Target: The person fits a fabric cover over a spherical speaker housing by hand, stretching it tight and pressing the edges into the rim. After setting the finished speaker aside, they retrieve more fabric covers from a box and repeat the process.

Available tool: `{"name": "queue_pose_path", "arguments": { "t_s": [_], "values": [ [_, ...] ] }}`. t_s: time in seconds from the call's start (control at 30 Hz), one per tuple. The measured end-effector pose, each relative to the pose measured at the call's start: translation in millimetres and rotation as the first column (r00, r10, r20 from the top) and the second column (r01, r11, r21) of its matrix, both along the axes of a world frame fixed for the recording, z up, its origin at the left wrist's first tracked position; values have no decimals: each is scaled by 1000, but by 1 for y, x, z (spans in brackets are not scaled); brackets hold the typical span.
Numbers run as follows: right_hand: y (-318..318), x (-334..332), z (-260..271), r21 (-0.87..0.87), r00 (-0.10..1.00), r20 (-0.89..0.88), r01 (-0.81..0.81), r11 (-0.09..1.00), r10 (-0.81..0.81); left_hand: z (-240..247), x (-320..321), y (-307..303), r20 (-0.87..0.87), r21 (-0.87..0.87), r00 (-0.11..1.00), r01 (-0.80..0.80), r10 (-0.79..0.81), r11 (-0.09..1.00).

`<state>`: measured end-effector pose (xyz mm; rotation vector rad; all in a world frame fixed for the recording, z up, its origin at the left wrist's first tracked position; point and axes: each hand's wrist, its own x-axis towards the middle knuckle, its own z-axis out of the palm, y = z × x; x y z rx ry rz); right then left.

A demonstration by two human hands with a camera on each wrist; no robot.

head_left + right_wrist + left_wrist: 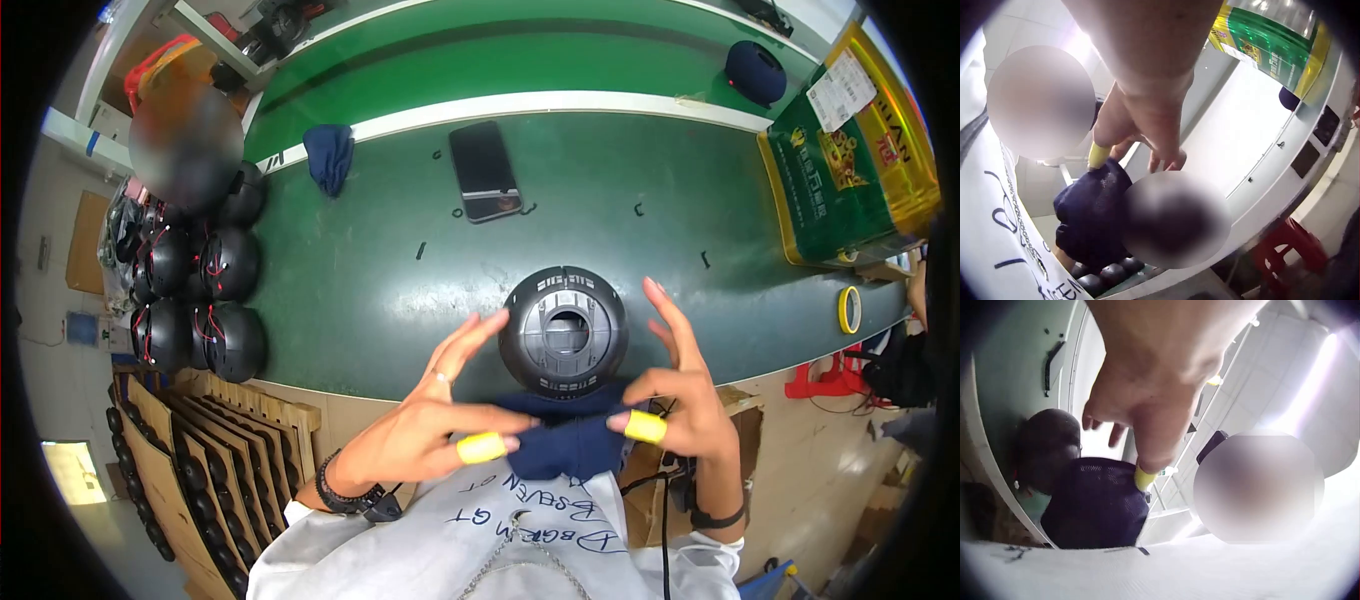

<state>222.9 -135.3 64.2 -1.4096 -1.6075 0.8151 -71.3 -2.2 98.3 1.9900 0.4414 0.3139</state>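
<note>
A navy blue mesh fabric cover (565,448) is stretched between both hands, just above the table's near edge and in front of the person's white shirt. My left hand (420,425) pinches its left side between thumb and index finger, the other fingers extended. On the opposite side my right hand (695,405) pinches the fabric the same way. Yellow tape wraps both thumbs. Beyond the cover, a round black plastic shell (512,350) with a central opening and slotted vents sits on the green table (380,300). In the left wrist view the mesh cover (1100,503) hangs from the thumb.
A phone (485,170) and several small black bits lie on the table. Another navy cover (328,158) is at the back left. Black round shells with red wires (230,340) are stacked left. At right stand a green-and-yellow tin (830,170) and a yellow tape roll (849,309).
</note>
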Motion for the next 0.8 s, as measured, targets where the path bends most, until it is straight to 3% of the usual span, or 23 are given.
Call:
{"name": "queue_pose_path", "arguments": {
  "t_s": [0.07, 0.13, 0.27, 0.67, 0.73, 0.77, 0.8],
  "values": [
    [3, 0, -12, -67, 995, -90, -58, 996, 52, -14, 5, -2, -83, -72, 996, -50, 44, 996],
    [5, -7, -14, -180, 962, -271, -88, 980, 36, -28, 8, -3, 78, -279, 995, -40, 64, 959],
    [-16, -12, -10, -154, 960, -259, -151, 976, 108, -33, -5, -17, 103, -396, 995, 49, -8, 917],
    [-56, -31, -17, -195, 907, -421, -100, 976, 9, -30, -16, -43, 68, -388, 998, 31, -5, 921],
    [-58, -27, -11, -101, 998, 59, 32, 994, -26, -25, -16, -44, -14, 85, 999, -43, 44, 995],
    [-64, -25, -11, -104, 998, 58, 31, 994, -25, -23, -18, -45, -15, 83, 999, -44, 45, 996],
    [-73, -25, -9, 0, 997, 72, 37, 999, -37, -21, -23, -47, 101, 236, 995, -29, 6, 971]
  ]
}}
